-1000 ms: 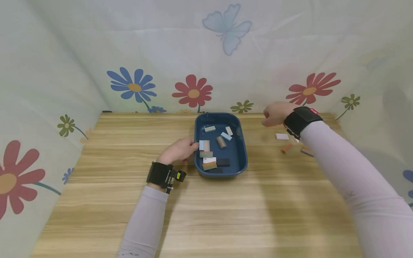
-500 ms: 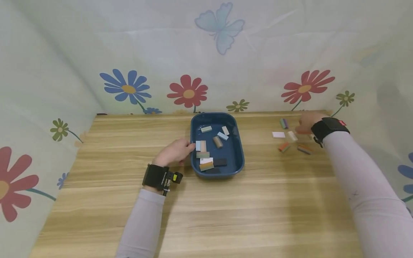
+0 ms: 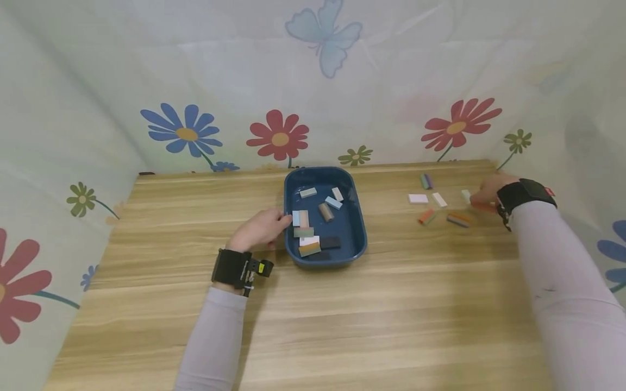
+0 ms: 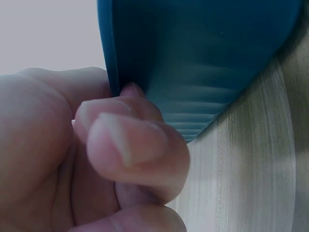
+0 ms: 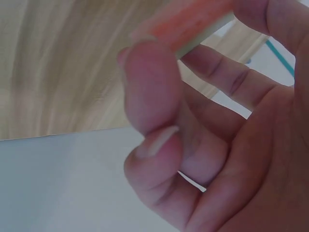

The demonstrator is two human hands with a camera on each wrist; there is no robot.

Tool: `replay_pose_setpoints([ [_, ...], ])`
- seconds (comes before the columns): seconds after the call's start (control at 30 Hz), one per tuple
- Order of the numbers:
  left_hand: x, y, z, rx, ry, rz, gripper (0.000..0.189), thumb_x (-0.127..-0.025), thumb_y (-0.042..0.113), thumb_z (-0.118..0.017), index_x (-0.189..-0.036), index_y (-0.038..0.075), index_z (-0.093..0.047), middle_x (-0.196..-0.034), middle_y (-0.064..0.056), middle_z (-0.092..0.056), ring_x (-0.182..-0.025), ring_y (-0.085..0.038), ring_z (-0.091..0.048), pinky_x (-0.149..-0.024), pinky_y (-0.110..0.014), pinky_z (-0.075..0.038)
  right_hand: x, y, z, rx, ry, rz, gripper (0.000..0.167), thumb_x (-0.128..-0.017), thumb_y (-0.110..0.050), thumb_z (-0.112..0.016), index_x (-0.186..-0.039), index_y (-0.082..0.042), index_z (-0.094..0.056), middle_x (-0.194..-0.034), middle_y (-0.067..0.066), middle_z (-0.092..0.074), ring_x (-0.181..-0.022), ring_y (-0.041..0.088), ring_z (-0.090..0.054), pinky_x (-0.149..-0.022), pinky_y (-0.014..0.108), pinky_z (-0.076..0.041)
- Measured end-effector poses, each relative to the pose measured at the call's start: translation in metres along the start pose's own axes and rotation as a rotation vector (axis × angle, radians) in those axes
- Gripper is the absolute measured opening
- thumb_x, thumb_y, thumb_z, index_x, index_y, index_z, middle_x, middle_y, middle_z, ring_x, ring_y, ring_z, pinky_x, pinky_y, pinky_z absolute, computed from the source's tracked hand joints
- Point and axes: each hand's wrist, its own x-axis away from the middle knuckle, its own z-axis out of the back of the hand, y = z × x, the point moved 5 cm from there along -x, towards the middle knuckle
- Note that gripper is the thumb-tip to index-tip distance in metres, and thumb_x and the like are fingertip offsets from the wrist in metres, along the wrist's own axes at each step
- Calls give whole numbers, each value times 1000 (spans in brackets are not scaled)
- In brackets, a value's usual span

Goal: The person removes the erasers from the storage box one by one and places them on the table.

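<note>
Wood-grain table (image 3: 371, 326) nearest, before a blue tub (image 3: 360, 239). Tub smooth, glossy, round-cornered; long axis near to far. Left hand (image 3: 259, 227) at tub's left side: thumb over rim, fingers curled against outer wall, gripping it.

In tub's near end: black block (image 3: 330, 243), lying crosswise; orange-topped block (image 3: 310, 250), slightly slanted. Pieces overlap there, parts hidden. Mid-tub: brown block (image 3: 326, 212), long axis far-left to near-right.

Right of tub, on table: small oblong two-tone block (image 3: 458, 219), nearly crosswise; orange-green block (image 3: 427, 217), slanting near-left to far-right; white block (image 3: 418, 199), crosswise.

Right hand (image 3: 491, 190) well right of tub, fingers bent, fingertips nearly closed, pinching an orange-and-pale-green block (image 5: 188, 24). Its long axis runs lower left to upper right in the wrist view; top cut off, ends covered by fingers. Mostly hidden from the head view.

Beyond tub: flower-printed cloth (image 3: 235, 54), lightly creased.
</note>
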Motion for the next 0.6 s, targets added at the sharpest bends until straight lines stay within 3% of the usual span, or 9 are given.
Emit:
replay_pose_setpoints([
  [0.13,1,0,3,-2,6,-3,34,-104,32,-44,-86,5,-56,-64,-6,-52,-53,-26,-57,-56,-32,-40,-5,10,-7,-71,19,-32,49,-82,-44,-65,-84,5,-67,-76,13,-60,-68,29,-56,-60,41,-46],
  [0.3,0,1,1,4,3,0,36,-103,33,-44,-87,3,-57,-63,-5,-52,-52,-25,-57,-57,-33,-40,-11,17,-18,-20,52,-15,49,-79,-48,-70,-78,1,-68,-73,10,-58,-67,27,-52,-58,38,-42],
  [0.37,-1,1,0,1,2,-5,37,-103,32,-44,-89,1,-58,-62,-5,-52,-52,-24,-56,-57,-33,-40,-8,14,-19,21,40,16,49,-80,-48,-69,-79,2,-67,-73,9,-58,-68,27,-51,-60,39,-42],
  [0.6,0,4,-3,2,-3,-4,35,-104,32,-44,-86,5,-58,-61,-4,-50,-51,-23,-54,-57,-32,-39,10,1,-19,17,-13,6,40,-83,-41,-67,-66,-5,-57,-67,5,-54,-65,25,-51,-59,35,-39],
])
